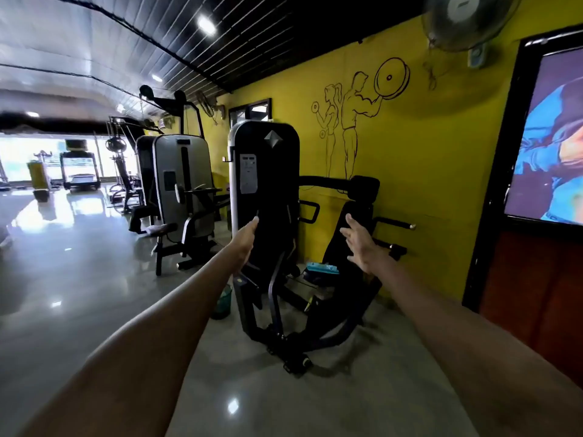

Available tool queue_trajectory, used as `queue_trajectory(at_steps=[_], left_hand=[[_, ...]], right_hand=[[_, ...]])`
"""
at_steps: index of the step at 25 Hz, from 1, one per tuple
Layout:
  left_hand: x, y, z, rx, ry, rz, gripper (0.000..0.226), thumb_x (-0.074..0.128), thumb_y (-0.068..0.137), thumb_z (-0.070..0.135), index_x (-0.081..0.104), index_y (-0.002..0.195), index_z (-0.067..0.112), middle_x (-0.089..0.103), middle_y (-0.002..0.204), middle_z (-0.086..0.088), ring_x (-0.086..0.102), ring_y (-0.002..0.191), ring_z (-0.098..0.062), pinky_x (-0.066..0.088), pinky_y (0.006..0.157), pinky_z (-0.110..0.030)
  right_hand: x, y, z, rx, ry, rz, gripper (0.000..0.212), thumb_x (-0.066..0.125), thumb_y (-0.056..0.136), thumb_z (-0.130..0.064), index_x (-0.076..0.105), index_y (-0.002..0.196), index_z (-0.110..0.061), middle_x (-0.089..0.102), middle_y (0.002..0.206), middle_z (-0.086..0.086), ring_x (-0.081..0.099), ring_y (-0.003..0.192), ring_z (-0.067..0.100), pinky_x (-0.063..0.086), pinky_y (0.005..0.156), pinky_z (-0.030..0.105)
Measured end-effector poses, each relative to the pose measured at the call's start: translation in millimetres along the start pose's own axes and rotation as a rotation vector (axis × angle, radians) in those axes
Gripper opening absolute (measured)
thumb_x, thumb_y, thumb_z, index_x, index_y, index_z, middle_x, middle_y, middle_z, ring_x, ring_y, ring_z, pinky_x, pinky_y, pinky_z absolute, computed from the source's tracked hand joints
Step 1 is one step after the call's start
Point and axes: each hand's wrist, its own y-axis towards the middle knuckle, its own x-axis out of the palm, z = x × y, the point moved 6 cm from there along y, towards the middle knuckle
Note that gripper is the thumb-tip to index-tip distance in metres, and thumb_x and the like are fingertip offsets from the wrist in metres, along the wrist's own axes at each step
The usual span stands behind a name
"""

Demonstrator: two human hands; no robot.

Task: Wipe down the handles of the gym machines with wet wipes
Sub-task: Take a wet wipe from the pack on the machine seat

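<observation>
Both arms reach out toward the black shoulder press machine [265, 197] against the yellow wall [426, 146]. The left hand [246, 234] is stretched flat with straight fingers, and the right hand [359, 244] is spread wide; neither holds anything. No wipe is in hand yet, so the step is likely to fetch one first: the teal packet [321, 268] on the machine's seat may be the wet wipes, though blur leaves that unsure. To wipe well, wrap the wipe around a grip and run it along its length. The right-side handle [396, 224] lies roughly level, its long axis running sideways toward the right with a metal-capped end pointing right, just beyond the right hand.
</observation>
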Motion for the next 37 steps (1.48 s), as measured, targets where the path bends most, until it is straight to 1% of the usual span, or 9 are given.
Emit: queue_trajectory(at_steps=[3, 8, 12, 15, 17, 19, 22, 29, 37], left_hand=[[-36, 37, -13, -0.074, -0.002, -0.018, 0.051, 0.031, 0.102, 0.037, 0.034, 0.143, 0.007, 0.033, 0.151, -0.008, 0.029, 0.139, -0.02, 0.027, 0.104, -0.025], [-72, 80, -18, -0.067, 0.113, -0.052, 0.057, 0.029, 0.102, 0.038, 0.03, 0.142, -0.002, 0.03, 0.15, -0.015, 0.026, 0.14, -0.026, 0.02, 0.111, -0.032], [-86, 113, -37, -0.095, 0.09, -0.116, 0.058, 0.029, 0.101, 0.041, 0.03, 0.144, 0.002, 0.032, 0.15, -0.013, 0.028, 0.139, -0.024, 0.02, 0.112, -0.033], [-87, 143, -52, -0.075, 0.066, -0.146, 0.054, 0.024, 0.103, 0.036, 0.023, 0.147, 0.005, 0.023, 0.154, -0.01, 0.019, 0.143, -0.023, 0.014, 0.115, -0.035], [-84, 169, -64, -0.07, 0.106, -0.146, 0.053, 0.022, 0.104, 0.036, 0.03, 0.144, 0.002, 0.021, 0.155, -0.013, 0.014, 0.144, -0.024, 0.013, 0.115, -0.036], [-76, 198, -80, -0.089, 0.118, -0.137, 0.054, 0.023, 0.103, 0.038, 0.042, 0.137, -0.001, 0.022, 0.153, -0.017, 0.014, 0.144, -0.026, 0.014, 0.115, -0.037], [-54, 245, -106, -0.134, 0.092, -0.121, 0.053, 0.025, 0.103, 0.037, 0.045, 0.135, 0.001, 0.024, 0.152, -0.018, 0.018, 0.143, -0.027, 0.017, 0.113, -0.036], [25, 393, -137, -0.15, -0.007, -0.086, 0.052, 0.028, 0.103, 0.033, 0.021, 0.149, 0.01, 0.016, 0.157, -0.005, 0.015, 0.144, -0.022, 0.014, 0.115, -0.033], [88, 550, -202, -0.216, 0.0, -0.054, 0.055, 0.03, 0.103, 0.033, 0.017, 0.15, 0.008, 0.015, 0.157, -0.006, 0.013, 0.145, -0.022, 0.013, 0.115, -0.032]], right_hand=[[41, 22, 3, 0.041, 0.062, 0.066, 0.068, 0.024, 0.096, -0.055, 0.018, 0.148, -0.012, 0.017, 0.155, 0.008, 0.016, 0.143, 0.024, 0.014, 0.112, 0.05], [79, 48, 15, 0.128, 0.114, 0.112, 0.07, 0.029, 0.096, -0.053, 0.015, 0.148, -0.009, 0.031, 0.148, 0.019, 0.033, 0.135, 0.033, 0.028, 0.107, 0.051], [81, 73, 20, 0.147, 0.081, 0.188, 0.072, 0.03, 0.095, -0.054, 0.021, 0.146, -0.004, 0.03, 0.148, 0.019, 0.03, 0.137, 0.03, 0.027, 0.107, 0.05], [81, 101, 22, 0.136, 0.049, 0.199, 0.071, 0.028, 0.095, -0.055, 0.024, 0.145, -0.003, 0.028, 0.15, 0.017, 0.027, 0.139, 0.028, 0.024, 0.109, 0.05], [80, 122, 28, 0.14, 0.028, 0.194, 0.071, 0.026, 0.096, -0.056, 0.028, 0.143, -0.003, 0.026, 0.151, 0.016, 0.025, 0.139, 0.027, 0.024, 0.109, 0.049], [76, 151, 43, 0.161, 0.011, 0.185, 0.07, 0.024, 0.096, -0.056, 0.032, 0.142, -0.004, 0.026, 0.151, 0.015, 0.025, 0.14, 0.027, 0.025, 0.109, 0.048], [62, 203, 74, 0.201, 0.002, 0.181, 0.071, 0.024, 0.095, -0.058, 0.035, 0.14, -0.005, 0.026, 0.151, 0.016, 0.024, 0.139, 0.029, 0.024, 0.109, 0.05], [-25, 353, 113, 0.273, -0.031, 0.188, 0.07, 0.025, 0.095, -0.057, 0.033, 0.142, -0.005, 0.024, 0.152, 0.015, 0.022, 0.141, 0.028, 0.021, 0.111, 0.051], [-80, 514, 155, 0.33, -0.007, 0.17, 0.07, 0.026, 0.095, -0.058, 0.036, 0.14, -0.006, 0.027, 0.151, 0.014, 0.025, 0.14, 0.027, 0.023, 0.11, 0.05]])
